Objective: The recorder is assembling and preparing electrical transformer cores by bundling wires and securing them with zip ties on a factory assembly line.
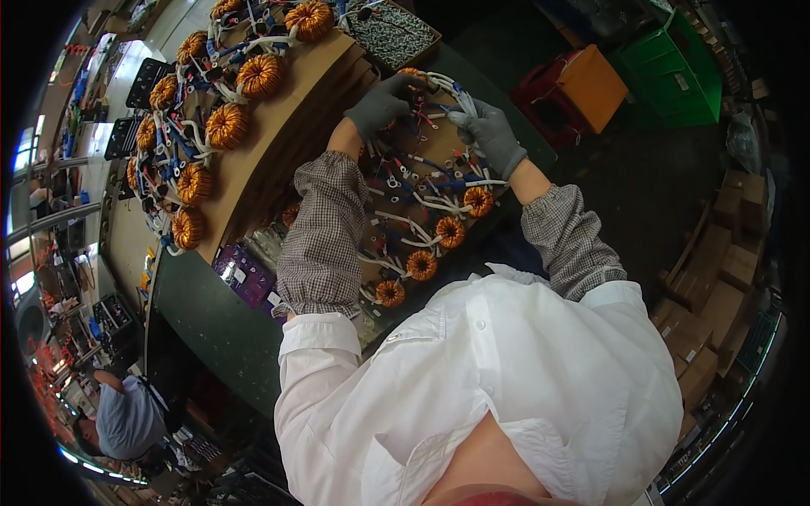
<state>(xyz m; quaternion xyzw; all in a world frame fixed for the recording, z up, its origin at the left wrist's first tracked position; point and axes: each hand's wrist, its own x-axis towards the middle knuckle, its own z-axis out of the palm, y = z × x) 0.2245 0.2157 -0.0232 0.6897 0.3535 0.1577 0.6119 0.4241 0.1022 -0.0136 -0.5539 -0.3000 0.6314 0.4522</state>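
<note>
My left hand (377, 107), in a grey glove, has its fingers curled at a copper-wound ring coil (411, 72) at the far end of the work surface; the fingers partly cover the coil. White leads (462, 98) run from it to the right, where my right hand (492, 137), also gloved in grey, closes round them. Red and blue wires with metal ring terminals (419, 114) hang between the two hands. Nearer to me, several more copper coils (450, 231) with white and blue leads lie in a row on brown cardboard (405, 205).
On the left, stacked cardboard sheets (291, 126) carry more wired coils (227, 126). A box of small metal screws (391, 35) stands at the back. Purple packages (243, 274) lie on the green table (198, 316). An orange-and-red bin (591, 88) and a green crate (675, 72) stand right.
</note>
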